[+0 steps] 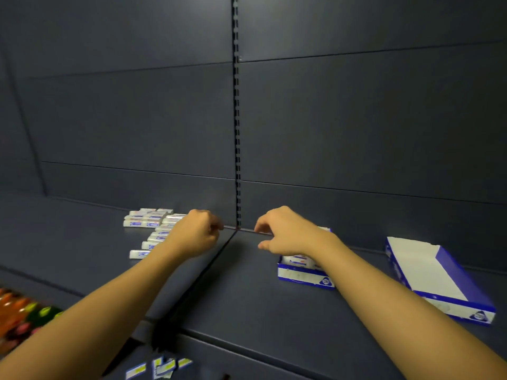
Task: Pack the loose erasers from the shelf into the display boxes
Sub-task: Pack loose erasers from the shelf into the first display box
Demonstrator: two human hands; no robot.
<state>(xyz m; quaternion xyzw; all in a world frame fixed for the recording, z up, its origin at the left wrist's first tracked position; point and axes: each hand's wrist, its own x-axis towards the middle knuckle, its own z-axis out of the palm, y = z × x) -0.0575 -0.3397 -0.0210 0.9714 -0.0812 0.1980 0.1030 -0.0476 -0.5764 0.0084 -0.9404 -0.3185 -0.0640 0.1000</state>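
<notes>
Dark shelf: near box holds erasers, far box empty; loose erasers behind our left hand; right hand over near box, both curled, grip unclear.

Dark shelf: erasers, two, seemingly cardboard, boxes.

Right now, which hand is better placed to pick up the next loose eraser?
Left. The left hand hangs right beside the loose erasers on the shelf's left part, partly over the nearest ones. The right hand is across the seam, above the partly filled display box.
</notes>
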